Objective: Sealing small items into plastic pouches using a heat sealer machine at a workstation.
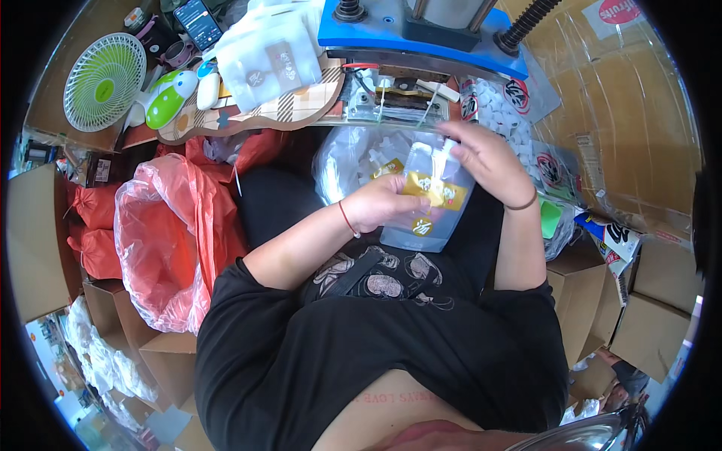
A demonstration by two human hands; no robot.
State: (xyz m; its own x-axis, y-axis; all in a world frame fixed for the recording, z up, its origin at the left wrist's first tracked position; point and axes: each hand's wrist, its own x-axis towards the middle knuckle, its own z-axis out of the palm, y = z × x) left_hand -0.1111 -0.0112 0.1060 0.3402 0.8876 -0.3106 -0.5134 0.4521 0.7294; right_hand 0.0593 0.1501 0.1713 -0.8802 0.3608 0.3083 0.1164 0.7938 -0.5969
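A clear, flat spout pouch [447, 197] with a gold band and a round gold mark is held tilted in front of my chest. My left hand [378, 203] grips its left side, thumb lying across the front. At the pouch's top, my right hand [490, 161] has its fingers closed around the small white spout cap [450, 143], which they partly cover. Beyond my left hand, a large clear plastic bag [340, 159] sits at my lap with more spout pouches inside, one showing a gold label [387, 168].
A blue-plated press [421, 46] stands over the bench edge. White caps [502, 113] fill a container right of it. Stacked pouches [267, 64], a phone [198, 22] and a fan [105, 81] occupy the bench's left. A red-lined bag [139, 248] gapes at my left; cardboard [624, 98] walls the right.
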